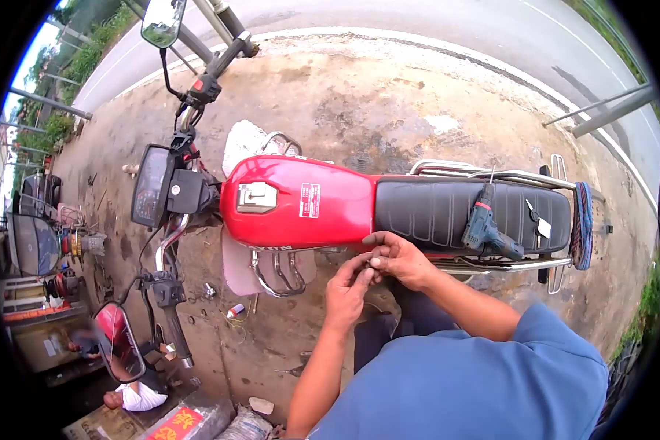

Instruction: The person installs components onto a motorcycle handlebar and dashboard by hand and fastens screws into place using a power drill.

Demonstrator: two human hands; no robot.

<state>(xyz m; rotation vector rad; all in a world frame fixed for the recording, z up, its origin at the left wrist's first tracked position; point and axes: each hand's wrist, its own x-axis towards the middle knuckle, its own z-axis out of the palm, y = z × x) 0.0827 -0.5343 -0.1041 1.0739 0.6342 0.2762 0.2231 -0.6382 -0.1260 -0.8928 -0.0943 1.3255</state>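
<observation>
My left hand (pixel 350 290) and my right hand (pixel 402 262) meet beside the red fuel tank (pixel 337 209) of a motorcycle, near where it joins the black seat (pixel 418 213). Both hands are closed in a pinch, fingertips together. Whatever small thing lies between them is hidden by the fingers. On the seat rest a cordless drill (pixel 484 227), its long bit pointing to the far side, and a key with a white tag (pixel 543 226).
Handlebars with mirrors (pixel 161 22) stick out at the left. A spray can (pixel 235 311) and small metal parts lie on the stained ground. Bottom left, a person in a white shirt (pixel 141 397) is near boxes (pixel 191 424). Metal posts (pixel 612 110) stand by the road.
</observation>
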